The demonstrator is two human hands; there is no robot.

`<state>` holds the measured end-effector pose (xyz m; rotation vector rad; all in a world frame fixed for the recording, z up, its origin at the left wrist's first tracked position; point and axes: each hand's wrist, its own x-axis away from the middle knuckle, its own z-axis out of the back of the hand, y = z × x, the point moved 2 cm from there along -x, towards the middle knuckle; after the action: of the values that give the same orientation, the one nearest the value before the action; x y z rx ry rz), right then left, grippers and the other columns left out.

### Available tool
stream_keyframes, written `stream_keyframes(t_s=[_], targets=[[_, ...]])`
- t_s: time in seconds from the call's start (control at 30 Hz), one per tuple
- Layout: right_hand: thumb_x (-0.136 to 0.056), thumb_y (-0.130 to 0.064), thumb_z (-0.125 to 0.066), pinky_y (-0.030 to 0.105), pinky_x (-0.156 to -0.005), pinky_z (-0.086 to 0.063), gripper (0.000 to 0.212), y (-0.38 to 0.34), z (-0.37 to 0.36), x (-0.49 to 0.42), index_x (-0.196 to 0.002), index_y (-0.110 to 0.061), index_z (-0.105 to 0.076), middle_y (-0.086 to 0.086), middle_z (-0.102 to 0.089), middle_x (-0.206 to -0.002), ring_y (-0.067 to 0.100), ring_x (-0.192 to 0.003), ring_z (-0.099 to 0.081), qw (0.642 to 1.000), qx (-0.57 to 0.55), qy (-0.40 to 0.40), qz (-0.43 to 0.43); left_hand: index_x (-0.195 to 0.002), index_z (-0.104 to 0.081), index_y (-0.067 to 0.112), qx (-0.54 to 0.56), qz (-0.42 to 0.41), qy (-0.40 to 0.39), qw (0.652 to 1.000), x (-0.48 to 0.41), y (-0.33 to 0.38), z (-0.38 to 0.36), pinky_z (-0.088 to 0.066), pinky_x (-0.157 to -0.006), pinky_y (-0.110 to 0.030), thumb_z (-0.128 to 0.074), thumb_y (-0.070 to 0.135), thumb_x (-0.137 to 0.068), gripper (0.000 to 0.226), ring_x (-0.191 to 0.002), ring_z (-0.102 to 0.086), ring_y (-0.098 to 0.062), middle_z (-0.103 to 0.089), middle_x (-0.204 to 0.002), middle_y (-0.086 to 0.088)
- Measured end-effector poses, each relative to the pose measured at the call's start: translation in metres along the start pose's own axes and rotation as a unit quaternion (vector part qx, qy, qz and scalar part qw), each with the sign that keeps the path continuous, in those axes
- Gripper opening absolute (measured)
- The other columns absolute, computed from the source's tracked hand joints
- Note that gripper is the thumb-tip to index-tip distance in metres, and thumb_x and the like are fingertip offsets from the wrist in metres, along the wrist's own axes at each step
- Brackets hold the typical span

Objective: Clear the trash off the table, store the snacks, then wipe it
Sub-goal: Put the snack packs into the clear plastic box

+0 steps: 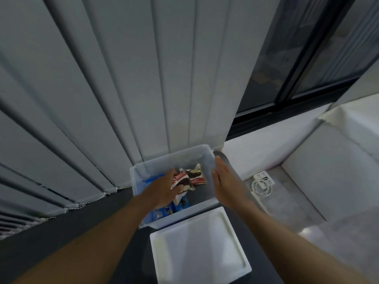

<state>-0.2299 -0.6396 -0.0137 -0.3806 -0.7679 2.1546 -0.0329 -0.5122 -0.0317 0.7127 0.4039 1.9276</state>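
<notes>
Storing: person is lowering a snack packet [181, 182] into the storage bin [207, 204]; this reads as the snack-storing step.
Left hand: left hand [164, 191] is reaching inside the bin, fingers [176, 188] clamped on the red-and-white chocolate packet.
Right hand: right hand [225, 181] is resting flat against the outside of the bin's right wall, fingers together and extended, holding nothing, seemingly steadying the bin.
Bin contents: a second similar packet [198, 177] is lying just beside the held one; blue packets [162, 214] are sitting at the near end, partly hidden by the left forearm.
Lid: white lid [199, 247] is lying off the bin, just in front of it on the dark surface [61, 232].
Surroundings: grey curtain [123, 78] is hanging behind the bin; a power strip with coiled white cable [263, 184] is lying on the floor to the right.
Progress: several snacks are already sitting in the bin, so storing is looking well under way.
Remaining: releasing this packet, refitting the lid, then wiping; the table itself is not showing, so trash status cannot be told.
</notes>
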Motion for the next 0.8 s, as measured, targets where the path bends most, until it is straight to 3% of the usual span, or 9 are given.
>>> stream_keyframes(t_s=[0.13,0.2,0.27,0.33,0.4,0.53,0.67,0.8], targets=[[-0.094,-0.062,-0.008,0.029,-0.112,-0.028,0.074,0.002,-0.005,-0.002,-0.157,-0.025,-0.019,-0.003,-0.03,-0.16,0.017,-0.145,-0.033,1.0,-0.005,0.004,-0.005,-0.135,-0.044,0.023,0.014,-0.005,-0.024,1.0,-0.025,0.01,-0.028,-0.048,-0.091,-0.036,-0.053,0.053,-0.094,0.052,-0.108,-0.059,-0.022,-0.06,-0.124,-0.003],[-0.091,-0.066,-0.004,0.03,-0.114,-0.027,0.079,0.005,-0.007,-0.003,-0.157,-0.025,-0.019,-0.003,-0.029,-0.161,0.016,-0.146,-0.031,1.0,-0.013,0.005,-0.006,-0.134,-0.05,0.024,-0.038,-0.069,-0.006,0.997,-0.034,0.016,-0.038,-0.047,-0.097,-0.04,-0.053,0.055,-0.093,0.051,-0.115,-0.057,-0.023,-0.06,-0.126,-0.001],[-0.095,-0.065,-0.004,0.032,-0.116,-0.027,0.075,0.006,-0.009,-0.004,-0.157,-0.026,-0.019,-0.005,-0.029,-0.161,0.014,-0.147,-0.03,1.0,-0.019,0.008,-0.012,-0.144,-0.044,0.027,-0.121,-0.154,0.01,0.98,-0.041,0.019,-0.048,-0.035,-0.111,-0.043,-0.049,0.05,-0.097,0.052,-0.134,-0.042,-0.026,-0.047,-0.146,-0.002],[-0.102,-0.054,-0.014,0.032,-0.116,-0.028,0.062,0.008,-0.01,-0.004,-0.157,-0.027,-0.017,-0.006,-0.027,-0.162,0.013,-0.147,-0.029,1.0,-0.011,0.009,-0.015,-0.153,-0.029,0.031,-0.217,-0.176,0.008,0.96,-0.045,0.015,-0.057,-0.017,-0.121,-0.048,-0.039,0.042,-0.102,0.052,-0.149,-0.018,-0.028,-0.02,-0.162,-0.002],[-0.105,-0.047,-0.02,0.032,-0.116,-0.031,0.056,0.009,-0.011,-0.004,-0.157,-0.029,-0.016,-0.008,-0.026,-0.162,0.012,-0.147,-0.029,1.0,-0.006,0.011,-0.016,-0.157,-0.013,0.031,-0.277,-0.148,-0.007,0.949,-0.049,0.008,-0.066,-0.007,-0.121,-0.049,-0.029,0.045,-0.104,0.057,-0.152,-0.003,-0.03,-0.002,-0.166,-0.002],[-0.105,-0.048,-0.023,0.033,-0.112,-0.037,0.054,0.01,-0.011,-0.004,-0.157,-0.033,-0.015,-0.009,-0.029,-0.161,0.013,-0.144,-0.034,1.0,-0.008,0.02,-0.019,-0.156,0.011,0.03,-0.344,-0.113,-0.027,0.932,-0.054,0.0,-0.078,-0.001,-0.122,-0.05,-0.013,0.054,-0.103,0.063,-0.152,0.011,-0.027,0.016,-0.165,0.001],[-0.106,-0.048,-0.023,0.035,-0.115,-0.035,0.054,0.009,-0.011,-0.004,-0.157,-0.034,-0.015,-0.011,-0.028,-0.161,0.012,-0.145,-0.032,1.0,-0.01,0.016,-0.021,-0.154,0.018,0.03,-0.374,-0.097,-0.052,0.921,-0.055,0.001,-0.08,0.004,-0.122,-0.051,-0.012,0.057,-0.101,0.067,-0.151,0.018,-0.027,0.024,-0.163,0.001],[-0.105,-0.048,-0.024,0.036,-0.116,-0.034,0.054,0.006,-0.009,-0.004,-0.157,-0.034,-0.015,-0.01,-0.029,-0.161,0.014,-0.145,-0.032,1.0,0.001,0.011,-0.028,-0.156,0.013,0.031,-0.38,-0.097,-0.075,0.917,-0.054,0.011,-0.067,0.002,-0.122,-0.052,-0.017,0.059,-0.101,0.068,-0.152,0.012,-0.027,0.016,-0.165,0.001]])
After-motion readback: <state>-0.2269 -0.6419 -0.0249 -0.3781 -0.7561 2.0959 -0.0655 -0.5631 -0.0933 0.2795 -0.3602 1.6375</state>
